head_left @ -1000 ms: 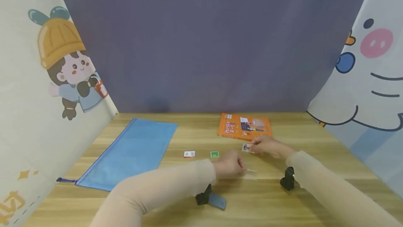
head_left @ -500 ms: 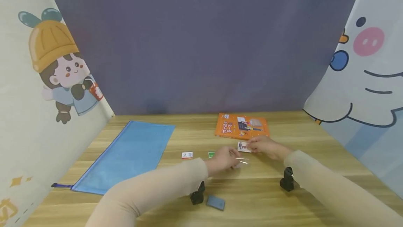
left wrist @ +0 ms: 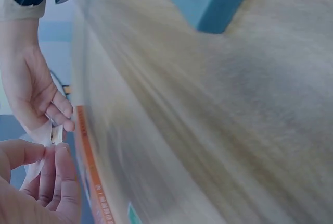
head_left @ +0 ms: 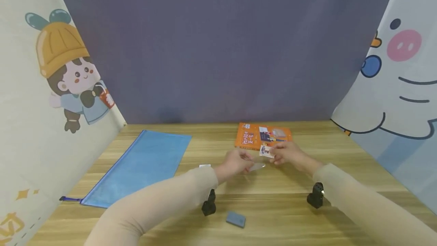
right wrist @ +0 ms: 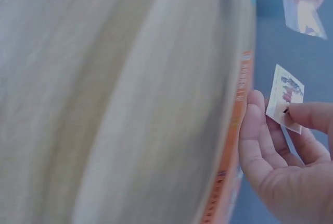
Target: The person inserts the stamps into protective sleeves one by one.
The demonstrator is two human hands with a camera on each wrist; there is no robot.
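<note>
Between the thumb and fingers of my right hand (head_left: 289, 154) is a small stamp (right wrist: 285, 96) with a perforated edge and a printed picture, raised in front of the orange book (head_left: 250, 140). My left hand (head_left: 235, 162) pinches a small clear plastic sleeve (right wrist: 304, 18), which points toward the stamp; a gap separates the two in the right wrist view. Beyond the left hand, a white stamp-sized piece (head_left: 205, 165) lies partly covered on the table. A green piece (left wrist: 133, 214) shows at the lower edge of the left wrist view; the left hand hides it in the head view.
A blue zip pouch (head_left: 143, 166) lies flat on the left of the wooden table (head_left: 273, 208). Near the front is a small grey-blue block (head_left: 235, 219). A dark curtain (head_left: 218, 49) hangs behind the table, with printed cloths at both sides.
My right hand has lifted the stamp from the table, up toward the book. My left hand has moved away from me and leftward with the sleeve, now covering the green piece.
</note>
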